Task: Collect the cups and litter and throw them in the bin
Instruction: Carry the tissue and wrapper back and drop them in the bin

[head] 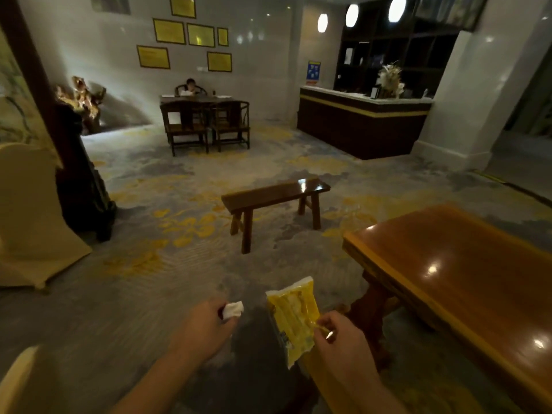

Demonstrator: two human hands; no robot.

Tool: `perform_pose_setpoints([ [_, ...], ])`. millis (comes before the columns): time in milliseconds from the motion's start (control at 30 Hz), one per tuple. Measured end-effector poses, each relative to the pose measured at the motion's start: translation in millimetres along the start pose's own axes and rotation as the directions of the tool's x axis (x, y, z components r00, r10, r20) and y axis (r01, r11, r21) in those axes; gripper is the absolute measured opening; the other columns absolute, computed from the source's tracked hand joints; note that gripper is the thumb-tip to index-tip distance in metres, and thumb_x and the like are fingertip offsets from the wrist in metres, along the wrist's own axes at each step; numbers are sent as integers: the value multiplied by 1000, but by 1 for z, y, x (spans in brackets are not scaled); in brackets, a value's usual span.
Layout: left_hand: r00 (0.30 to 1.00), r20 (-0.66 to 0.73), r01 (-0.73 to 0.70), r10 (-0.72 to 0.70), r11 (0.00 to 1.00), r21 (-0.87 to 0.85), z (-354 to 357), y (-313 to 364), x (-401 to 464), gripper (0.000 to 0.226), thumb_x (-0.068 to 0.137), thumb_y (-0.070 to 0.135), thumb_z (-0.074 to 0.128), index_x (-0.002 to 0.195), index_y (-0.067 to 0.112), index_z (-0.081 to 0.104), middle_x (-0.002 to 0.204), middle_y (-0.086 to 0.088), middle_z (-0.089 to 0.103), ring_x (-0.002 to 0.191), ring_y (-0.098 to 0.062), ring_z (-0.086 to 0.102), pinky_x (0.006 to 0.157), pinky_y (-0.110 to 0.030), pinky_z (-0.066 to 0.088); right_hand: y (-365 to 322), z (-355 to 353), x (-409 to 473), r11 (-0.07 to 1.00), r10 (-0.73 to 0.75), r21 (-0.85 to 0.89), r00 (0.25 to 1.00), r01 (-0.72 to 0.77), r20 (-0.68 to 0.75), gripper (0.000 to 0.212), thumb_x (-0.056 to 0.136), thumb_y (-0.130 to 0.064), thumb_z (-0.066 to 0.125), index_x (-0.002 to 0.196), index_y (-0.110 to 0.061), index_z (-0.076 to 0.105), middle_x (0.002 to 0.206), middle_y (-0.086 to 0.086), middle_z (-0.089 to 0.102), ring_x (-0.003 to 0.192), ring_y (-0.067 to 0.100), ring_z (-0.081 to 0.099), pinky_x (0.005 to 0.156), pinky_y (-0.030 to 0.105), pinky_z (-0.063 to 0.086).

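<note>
Left edge: a pale covered chair [27, 210] stands on the carpet [143, 294], beside a dark wooden stand [80, 186].
My left hand [206, 327]: closed around a crumpled white tissue [233, 309], which pokes out past my fingertips, held over the carpet.
Middle: a small dark bench [274, 192] stands alone ahead of me, well apart from both hands.
Yellow wrapper [294, 318]: upright and crinkled, between my two hands, its lower edge torn.
My right hand [337, 336]: fingers pinched on the wrapper's right edge, just beside the counter.
Right: the glossy orange-brown counter [466, 279] runs along my right side.
</note>
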State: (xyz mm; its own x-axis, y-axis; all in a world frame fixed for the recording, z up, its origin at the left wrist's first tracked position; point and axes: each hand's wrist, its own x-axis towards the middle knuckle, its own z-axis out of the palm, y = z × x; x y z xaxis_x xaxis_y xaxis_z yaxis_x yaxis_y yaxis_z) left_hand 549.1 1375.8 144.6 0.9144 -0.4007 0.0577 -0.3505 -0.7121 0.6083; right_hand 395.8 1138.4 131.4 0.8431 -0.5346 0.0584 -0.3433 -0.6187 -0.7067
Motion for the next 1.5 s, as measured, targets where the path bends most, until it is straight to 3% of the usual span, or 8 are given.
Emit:
perform_pose_setpoints([
  [100,1000,-21,-18,19,999,39,10,18,59,11,80,33,72,77,28,63,71,5,65,66,-10,60,56,-28,41,7,-4,59,1000,-4,14,999,4,-33,8,91,-25,68,88,-30,62,82,-10,65,77,6,64,74,38,59],
  [300,998,-63,-21,21,1000,6,23,31,156,28,77,35,73,60,37,50,58,10,56,56,-4,54,48,-24,33,8,-10,163,999,-2,41,999,4,-40,12,92,-23,69,88,-32,61,82,-8,65,72,5,65,67,28,60],
  [500,998,-57,5,-5,1000,-7,31,15,237,24,78,35,72,64,30,53,62,5,60,60,-13,59,54,-32,45,8,8,248,1000,27,-4,999,-27,-41,11,92,-24,69,91,-33,62,84,-12,63,73,3,63,64,20,54],
  [633,1000,-7,9,-10,999,-42,41,-3,306,12,79,36,71,74,28,64,66,7,63,62,-9,60,59,-34,51,4,30,304,996,86,-7,993,-87,-74,18,91,-24,70,85,-36,58,86,-11,62,76,4,62,66,20,53],
  [867,993,46,-108,111,992,-65,38,-40,481,23,78,39,72,67,36,52,69,10,61,63,-10,59,56,-30,43,-30,79,434,985,157,-35,968,-167,-195,18,91,-23,69,82,-35,58,80,-10,63,72,5,62,63,23,54],
  [1167,943,120,-306,310,950,-57,-17,-46,709,15,79,42,72,77,33,60,71,9,61,67,-17,60,57,-31,43,-121,121,605,965,252,26,901,-260,-353,12,87,-30,70,83,-36,61,82,-18,62,74,-4,58,58,14,39],
  [1333,886,170,-424,431,902,-77,-7,-14,797,14,82,42,70,81,31,63,75,10,62,67,-12,58,57,-30,38,-120,118,661,947,319,113,849,-300,-422,9,88,-26,70,84,-31,65,82,-14,65,73,2,62,60,18,49],
  [1500,832,249,-487,496,867,-101,37,27,878,15,83,42,69,85,28,66,79,8,64,71,-12,60,66,-37,52,-82,102,724,906,422,218,758,-362,-498,7,88,-24,71,85,-28,66,79,-11,67,74,4,63,63,25,52],
])
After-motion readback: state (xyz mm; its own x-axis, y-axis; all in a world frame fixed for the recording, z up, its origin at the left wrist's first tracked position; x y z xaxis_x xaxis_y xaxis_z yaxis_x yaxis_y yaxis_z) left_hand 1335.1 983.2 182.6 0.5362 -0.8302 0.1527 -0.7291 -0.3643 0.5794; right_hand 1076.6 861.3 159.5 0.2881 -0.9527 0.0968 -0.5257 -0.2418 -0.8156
